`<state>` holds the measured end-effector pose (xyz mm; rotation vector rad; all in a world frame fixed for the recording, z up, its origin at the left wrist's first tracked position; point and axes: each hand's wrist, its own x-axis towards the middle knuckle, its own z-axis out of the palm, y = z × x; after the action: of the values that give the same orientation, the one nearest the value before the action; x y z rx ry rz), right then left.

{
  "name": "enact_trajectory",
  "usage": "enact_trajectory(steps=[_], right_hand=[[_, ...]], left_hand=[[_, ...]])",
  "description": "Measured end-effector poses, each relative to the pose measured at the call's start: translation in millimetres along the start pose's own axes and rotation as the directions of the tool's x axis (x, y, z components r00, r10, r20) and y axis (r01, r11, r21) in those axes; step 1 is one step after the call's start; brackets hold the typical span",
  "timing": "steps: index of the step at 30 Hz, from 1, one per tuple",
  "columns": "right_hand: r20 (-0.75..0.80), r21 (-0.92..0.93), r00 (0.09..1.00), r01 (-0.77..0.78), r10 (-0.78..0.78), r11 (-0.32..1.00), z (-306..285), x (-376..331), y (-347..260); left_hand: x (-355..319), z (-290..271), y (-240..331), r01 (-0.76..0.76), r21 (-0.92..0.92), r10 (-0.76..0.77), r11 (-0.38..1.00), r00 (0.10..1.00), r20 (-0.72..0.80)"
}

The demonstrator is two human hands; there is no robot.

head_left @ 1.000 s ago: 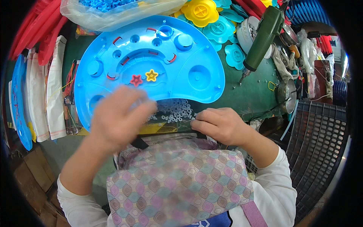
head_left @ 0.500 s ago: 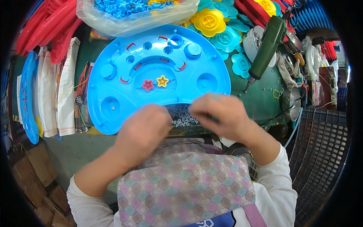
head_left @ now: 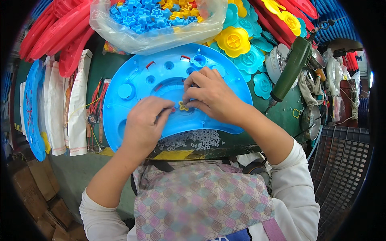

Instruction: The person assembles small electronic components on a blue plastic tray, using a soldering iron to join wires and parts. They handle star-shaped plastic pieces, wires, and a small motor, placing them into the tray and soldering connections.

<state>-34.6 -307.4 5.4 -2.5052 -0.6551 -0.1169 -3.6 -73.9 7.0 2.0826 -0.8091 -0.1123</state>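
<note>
Blue semicircular plastic panel (head_left: 136, 86) flat on green table (head_left: 289, 114), centre. Right hand (head_left: 211, 94) fingers curled, pinching yellow star piece (head_left: 183, 106) against panel. Left hand (head_left: 144, 126) just beside, fingers bent onto panel; contents not visible. White washers (head_left: 195, 139) at near edge. Green power screwdriver (head_left: 291, 68) right; bag of blue pieces (head_left: 157, 22) far.

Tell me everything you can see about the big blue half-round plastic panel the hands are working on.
The blue panel is a glossy moulded plastic half-disc lying flat on the green workbench, curved edge away from the person. Its face carries round raised bosses, holes, curved slots and a few small red clips near the rim. A small yellow star piece sits near its middle. The left hand rests on its lower part and the right hand presses at the star. Small white rings lie just below its straight edge.
</note>
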Motion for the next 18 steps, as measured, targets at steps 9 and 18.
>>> enact_trajectory(steps=[9, 18], right_hand=[[0.115, -0.032, 0.988, -0.099, 0.102, 0.995, -8.5, 16.0, -11.7], [0.126, -0.023, 0.967, -0.222, 0.223, 0.975, -16.6, 23.8, -19.3]], left_hand=[[4.2, -12.0, 6.1, 0.135, -0.103, -0.129, 0.985, 0.989, 0.067], [16.1, -22.8, -3.4, -0.134, 0.284, 0.101, 0.949, 0.987, 0.125]])
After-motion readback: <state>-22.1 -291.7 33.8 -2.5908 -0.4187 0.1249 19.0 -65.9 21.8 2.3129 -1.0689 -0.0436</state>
